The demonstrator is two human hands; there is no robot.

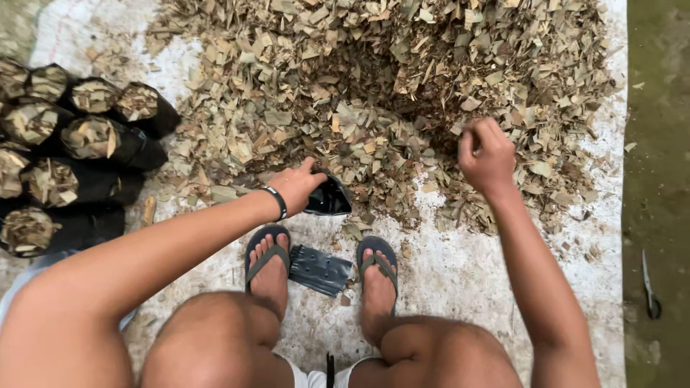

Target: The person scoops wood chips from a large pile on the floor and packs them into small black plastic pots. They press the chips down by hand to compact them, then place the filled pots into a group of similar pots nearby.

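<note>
Below, in the head view, a white woven sheet [460, 266] lies on bare ground; a strip of dark green ground [658, 179] runs along its right edge. No walls are seen, so it looks like an outdoor place. One big heap of dry chopped leaves [374, 79] covers the upper part of the sheet.

The left hand [296, 185] grasps one black bag [329, 198] at its rim, and the bag lies at the near edge of the heap, just above the left foot. The right hand [487, 154] is clenched over the leaves at the right side of the heap; I cannot tell if it holds any leaves inside. One dark band [277, 202] is on the left wrist.

Two feet in two dark sandals [267, 253] stand on the sheet. Between them lies one flat stack of empty black bags [320, 270]. At the left, about ten filled bags [79, 165] lie on their sides, close together, with leaves showing in their mouths. One small tool [650, 287], maybe scissors, lies on the ground at the right.
</note>
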